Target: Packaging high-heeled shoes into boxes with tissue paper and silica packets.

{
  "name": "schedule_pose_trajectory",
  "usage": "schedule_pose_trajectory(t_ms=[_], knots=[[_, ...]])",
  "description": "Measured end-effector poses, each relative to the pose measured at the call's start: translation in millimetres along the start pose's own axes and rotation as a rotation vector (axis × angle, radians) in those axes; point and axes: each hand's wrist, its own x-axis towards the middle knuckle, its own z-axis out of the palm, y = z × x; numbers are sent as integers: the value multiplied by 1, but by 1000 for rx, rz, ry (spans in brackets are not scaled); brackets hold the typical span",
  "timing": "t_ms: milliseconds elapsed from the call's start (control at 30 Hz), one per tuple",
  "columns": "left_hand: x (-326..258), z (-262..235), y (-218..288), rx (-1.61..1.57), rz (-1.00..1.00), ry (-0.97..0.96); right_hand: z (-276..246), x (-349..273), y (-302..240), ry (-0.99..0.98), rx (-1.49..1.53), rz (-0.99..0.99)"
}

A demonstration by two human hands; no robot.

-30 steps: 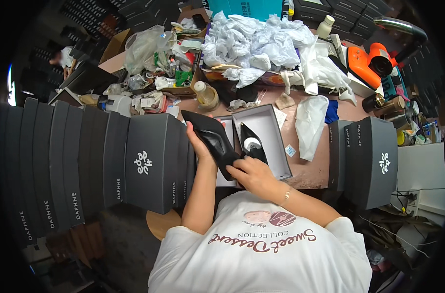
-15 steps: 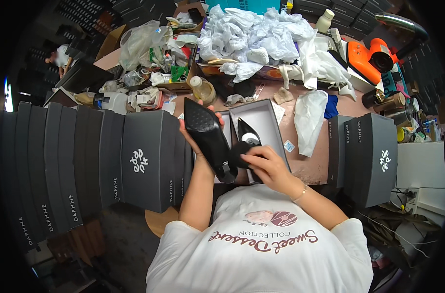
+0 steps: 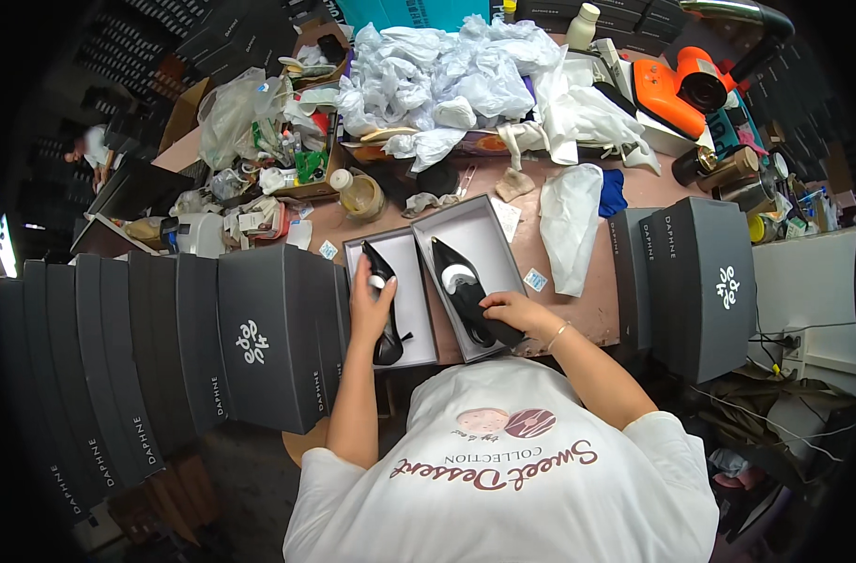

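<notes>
My left hand [image 3: 370, 293] grips a black pointed high-heeled shoe [image 3: 389, 340] by its side, with the shoe lying sole down in the left tray of an opened grey shoebox [image 3: 416, 324]. In the right tray rests the matching black shoe [image 3: 461, 293], toe pointing away from me and a pale insole showing. My right hand [image 3: 517, 314] is closed at the heel end of that shoe. A dark soft pad [image 3: 506, 332] shows under its fingers, partly hidden and hard to separate from the shoe.
Grey shoeboxes [image 3: 268, 338] stand in a row at left, more boxes [image 3: 695, 291] at right. Behind lie crumpled white paper [image 3: 437, 80], a bottle [image 3: 360, 195], a white sheet [image 3: 571, 230], a blue cloth [image 3: 613, 192] and an orange tool [image 3: 672, 94].
My left hand has lowered its shoe from above the box into the left tray, turning the sole down. My right hand has moved right, over the other shoe's heel. The view has shifted.
</notes>
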Motion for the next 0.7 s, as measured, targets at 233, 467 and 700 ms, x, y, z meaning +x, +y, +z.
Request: schedule_pose_trajectory(t_ms=[233,467,700], knots=[[-34,63,45,-32,-296,-403,-15,34,10,-114,159,49],[-43,95,57,-488,-226,-188,15,-40,-11,-38,-168,-315],[-20,89,69,14,-57,-753,49,-36,9,-96,-65,-387]])
